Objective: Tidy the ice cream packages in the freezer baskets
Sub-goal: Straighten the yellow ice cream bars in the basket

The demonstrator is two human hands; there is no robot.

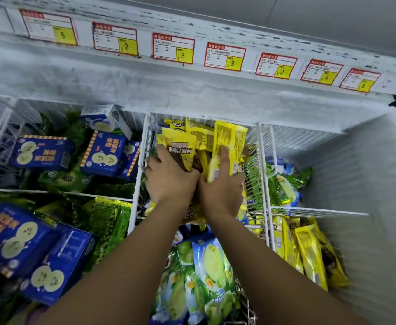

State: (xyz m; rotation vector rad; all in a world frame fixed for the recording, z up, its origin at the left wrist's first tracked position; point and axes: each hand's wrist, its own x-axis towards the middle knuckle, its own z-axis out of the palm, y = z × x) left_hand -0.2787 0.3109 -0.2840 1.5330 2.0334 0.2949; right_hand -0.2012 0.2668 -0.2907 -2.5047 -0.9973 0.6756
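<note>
Both my hands are in the middle white wire basket (145, 137) at the back of the chest freezer. My left hand (169, 177) grips a bunch of yellow-and-brown ice cream packages (180, 148) standing upright. My right hand (222, 186) holds an upright yellow package (230, 139) beside them, thumb along its front. More yellow packages (197, 130) stand behind against the basket's back. Green-and-white ice cream packages (208, 261) lie in the basket under my forearms.
Blue ice cream boxes (103, 156) and green packets (108, 219) fill the left baskets. Green packets (283, 186) and yellow packages (309, 252) lie in the right baskets. Frosted freezer walls (368, 172) enclose the right side; price labels (173, 49) line the back rim.
</note>
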